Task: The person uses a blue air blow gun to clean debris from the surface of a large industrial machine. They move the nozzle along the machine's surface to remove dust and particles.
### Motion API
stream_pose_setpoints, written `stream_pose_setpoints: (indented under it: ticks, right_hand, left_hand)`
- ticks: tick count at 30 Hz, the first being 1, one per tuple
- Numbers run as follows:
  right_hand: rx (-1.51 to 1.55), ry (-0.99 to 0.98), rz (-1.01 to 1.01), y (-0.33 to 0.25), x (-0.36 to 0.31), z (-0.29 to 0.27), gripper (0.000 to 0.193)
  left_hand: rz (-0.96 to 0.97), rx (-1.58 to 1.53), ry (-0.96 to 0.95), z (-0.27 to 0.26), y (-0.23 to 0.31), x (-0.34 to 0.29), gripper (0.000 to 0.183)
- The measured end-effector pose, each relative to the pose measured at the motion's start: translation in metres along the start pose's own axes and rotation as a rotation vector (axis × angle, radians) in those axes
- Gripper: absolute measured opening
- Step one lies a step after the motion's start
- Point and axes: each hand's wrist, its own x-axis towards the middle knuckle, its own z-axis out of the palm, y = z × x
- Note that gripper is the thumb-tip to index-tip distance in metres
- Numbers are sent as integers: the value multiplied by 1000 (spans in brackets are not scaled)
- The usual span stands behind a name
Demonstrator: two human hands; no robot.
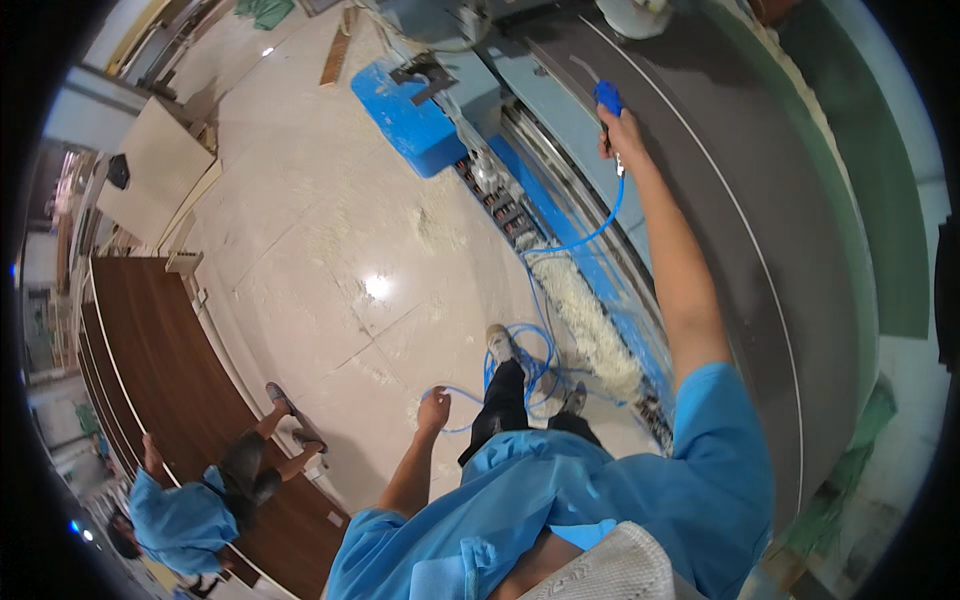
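My right hand is stretched out over a long dark machine table and grips a blue air blow gun. A thin blue hose runs from the gun down to coils on the floor by my feet. My left hand hangs at my side above the floor, fingers loosely curled, close to a loop of that hose; whether it holds the hose is unclear. I wear a blue short-sleeved shirt and dark trousers.
Pale sawdust and shavings lie heaped along the machine's blue base and scattered on the tiled floor. Large dark brown boards are stacked at left, where another person in blue bends over. A light panel leans farther back.
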Motion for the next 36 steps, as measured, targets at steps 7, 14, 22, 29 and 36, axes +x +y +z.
stream_pose_setpoints:
  ticks: [7,14,22,29,36]
  right_hand:
    - [280,304,152,88,-214,-169,54]
    - [511,1311,195,236,-603,-326,39]
    - [569,747,490,282,-581,-285,50]
    - [642,304,277,240,-390,-181,44]
    - [541,257,364,209,-347,-134,41]
  left_hand:
    - [271,41,-261,4,15,36,37]
    - [385,171,-414,-12,11,98,31]
    - [521,242,-169,6,53,64,29]
    - [564,54,-306,28,67,-79,35]
    - [193,88,-6,50,-85,-204,42]
